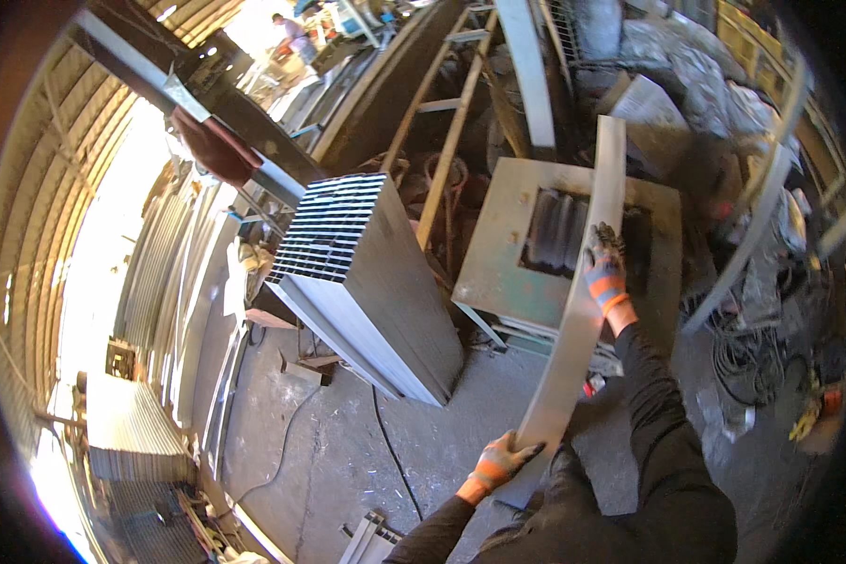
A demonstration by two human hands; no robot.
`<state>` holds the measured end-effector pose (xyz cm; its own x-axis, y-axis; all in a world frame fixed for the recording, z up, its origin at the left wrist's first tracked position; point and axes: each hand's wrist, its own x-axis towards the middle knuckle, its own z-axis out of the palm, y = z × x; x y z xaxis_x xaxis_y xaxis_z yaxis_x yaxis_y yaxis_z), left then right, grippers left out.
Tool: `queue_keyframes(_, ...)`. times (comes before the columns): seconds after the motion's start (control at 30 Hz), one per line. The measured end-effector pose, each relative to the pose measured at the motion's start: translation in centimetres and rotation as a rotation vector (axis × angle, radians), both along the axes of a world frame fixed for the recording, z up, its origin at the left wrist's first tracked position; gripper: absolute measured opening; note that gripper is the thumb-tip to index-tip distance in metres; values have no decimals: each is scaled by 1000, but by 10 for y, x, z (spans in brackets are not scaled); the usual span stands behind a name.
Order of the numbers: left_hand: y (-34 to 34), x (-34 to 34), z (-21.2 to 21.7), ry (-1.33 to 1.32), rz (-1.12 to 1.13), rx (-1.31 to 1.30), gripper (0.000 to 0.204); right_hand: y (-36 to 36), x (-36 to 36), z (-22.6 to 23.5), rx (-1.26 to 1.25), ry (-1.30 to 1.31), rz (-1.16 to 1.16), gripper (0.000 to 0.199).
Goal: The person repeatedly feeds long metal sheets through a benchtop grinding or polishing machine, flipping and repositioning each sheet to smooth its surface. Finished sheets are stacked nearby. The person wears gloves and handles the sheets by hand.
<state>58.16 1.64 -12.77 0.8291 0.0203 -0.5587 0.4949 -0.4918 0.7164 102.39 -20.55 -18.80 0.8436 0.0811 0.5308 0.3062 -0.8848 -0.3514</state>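
Observation:
A long, pale metal profile (571, 348) slants up from near my legs, over a worn green metal table (509, 218). My left hand (498, 464), in a grey and orange glove, is closed around its lower end. Farther up, my right hand (607, 273), in a similar glove, grips the right edge near the middle. Part of the table's dark opening (555, 232), with a ridged dark piece in it, is hidden behind the profile. To the left stands a tall stack of similar metal profiles (399, 291), their ends facing up.
Dark cables (397, 449) run across the concrete floor. Coiled cable (747, 362) and a curved metal strip (752, 240) are at the right. Sheet stacks (141, 428) line the left wall. A yellow ladder-like frame (456, 122) leans behind; another person (296, 39) is far off.

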Motion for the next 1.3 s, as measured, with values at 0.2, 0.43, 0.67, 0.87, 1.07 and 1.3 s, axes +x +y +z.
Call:
queue_keyframes(0.2,-23,178,-39,-335,-314,326,34,6,183,42,-177,646,-82,83)
queue_keyframes(0.43,-15,193,-17,-152,-124,142,44,7,176,28,-266,481,-178,78)
queue_keyframes(0.67,7,56,26,-173,-135,60,69,33,28,45,-229,487,-180,63)
queue_keyframes(0.87,44,-138,2,-11,-4,71,64,68,-165,20,-169,578,-92,73)
queue_keyframes(1.07,85,-321,-15,-207,-96,56,58,107,-345,24,-182,191,-94,68)
queue_keyframes(1.3,110,-450,-4,-22,13,68,64,137,-489,43,-173,388,-39,75)
